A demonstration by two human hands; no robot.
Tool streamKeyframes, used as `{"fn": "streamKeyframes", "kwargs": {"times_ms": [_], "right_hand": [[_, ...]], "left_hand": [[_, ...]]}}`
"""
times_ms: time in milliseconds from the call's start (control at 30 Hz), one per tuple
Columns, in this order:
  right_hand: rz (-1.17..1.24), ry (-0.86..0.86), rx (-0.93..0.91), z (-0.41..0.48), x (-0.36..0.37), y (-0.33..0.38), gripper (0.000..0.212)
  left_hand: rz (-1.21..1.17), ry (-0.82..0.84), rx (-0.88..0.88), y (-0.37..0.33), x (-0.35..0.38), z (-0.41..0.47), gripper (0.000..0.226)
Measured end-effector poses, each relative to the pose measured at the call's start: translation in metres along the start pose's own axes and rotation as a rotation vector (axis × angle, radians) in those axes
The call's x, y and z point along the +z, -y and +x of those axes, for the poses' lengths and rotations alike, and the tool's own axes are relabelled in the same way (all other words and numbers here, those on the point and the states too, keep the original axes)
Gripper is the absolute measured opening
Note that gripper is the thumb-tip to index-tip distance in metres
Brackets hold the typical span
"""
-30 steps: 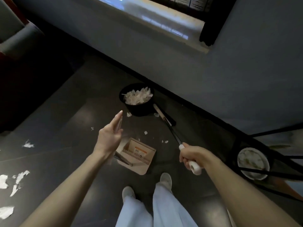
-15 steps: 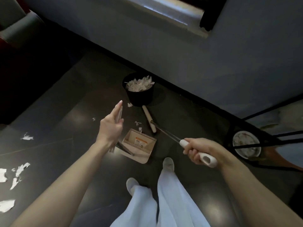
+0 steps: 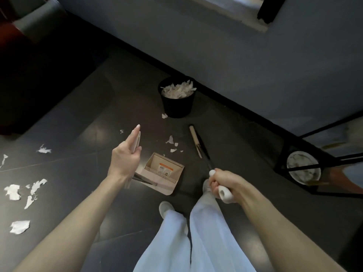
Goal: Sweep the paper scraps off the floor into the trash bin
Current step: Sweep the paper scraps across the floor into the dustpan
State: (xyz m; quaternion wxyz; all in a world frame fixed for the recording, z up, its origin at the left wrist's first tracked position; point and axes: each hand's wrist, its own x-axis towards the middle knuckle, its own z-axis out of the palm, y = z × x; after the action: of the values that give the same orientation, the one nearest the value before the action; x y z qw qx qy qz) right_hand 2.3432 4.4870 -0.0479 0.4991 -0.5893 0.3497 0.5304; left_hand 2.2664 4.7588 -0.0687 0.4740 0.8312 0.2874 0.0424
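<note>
A black trash bin [image 3: 176, 107] stands by the wall, heaped with white paper. Between the bin and the beige dustpan [image 3: 170, 185] lie a few small paper scraps [image 3: 170, 140]. My left hand [image 3: 123, 160] holds the top of the dustpan's long handle, forefinger stretched along it, and the pan rests on the floor in front of my feet. My right hand [image 3: 224, 183] grips the white end of the broom handle. The broom head [image 3: 194, 139] sits on the floor to the right of those scraps. Larger torn pieces [image 3: 14, 191] lie far left.
The dark floor meets a grey wall with a black baseboard behind the bin. A black metal stand [image 3: 294, 146] with a round white dish [image 3: 303, 166] stands at the right. Dark furniture fills the upper left. My white shoes and trousers are just below the dustpan.
The broom head has come away from beside the bin, drawn back toward me, now right of the scraps. My right hand pulled in closer. My left hand kept hold of the dustpan handle.
</note>
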Motion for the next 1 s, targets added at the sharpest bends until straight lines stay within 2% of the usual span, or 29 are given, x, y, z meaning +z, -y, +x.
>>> {"fn": "streamKeyframes", "kwargs": {"times_ms": [133,233,300,400,567,633,800,933,1000], "right_hand": [[0.039,0.091,0.014,-0.008,0.029,0.008,0.03],[0.01,0.104,0.035,-0.018,0.022,0.026,0.015],[0.012,0.112,0.039,-0.023,0.011,0.039,0.016],[-0.123,0.096,0.02,-0.021,0.001,0.058,0.028],[-0.658,-0.044,-0.059,0.008,0.017,0.073,0.071],[-0.798,-0.066,-0.095,0.018,0.029,0.064,0.078],[-0.66,0.065,0.024,0.01,0.05,0.042,0.068],[-0.444,0.156,0.141,-0.021,0.043,0.062,0.055],[-0.43,0.181,0.145,-0.036,0.044,0.075,0.048]], "left_hand": [[0.007,-0.048,0.004,0.005,-0.007,-0.006,0.067],[-0.02,-0.091,-0.003,0.01,-0.007,-0.014,0.067],[-0.082,-0.1,-0.031,0.015,-0.007,-0.018,0.068],[-0.136,-0.105,-0.041,0.023,-0.011,-0.024,0.073],[-0.072,-0.149,-0.034,0.031,-0.015,-0.019,0.072],[-0.08,-0.173,-0.027,0.03,-0.013,-0.017,0.074],[-0.1,-0.167,-0.036,0.023,-0.006,0.008,0.068],[-0.126,-0.128,-0.061,0.022,-0.011,0.025,0.066],[-0.099,-0.133,-0.053,0.024,-0.016,0.028,0.066]]}}
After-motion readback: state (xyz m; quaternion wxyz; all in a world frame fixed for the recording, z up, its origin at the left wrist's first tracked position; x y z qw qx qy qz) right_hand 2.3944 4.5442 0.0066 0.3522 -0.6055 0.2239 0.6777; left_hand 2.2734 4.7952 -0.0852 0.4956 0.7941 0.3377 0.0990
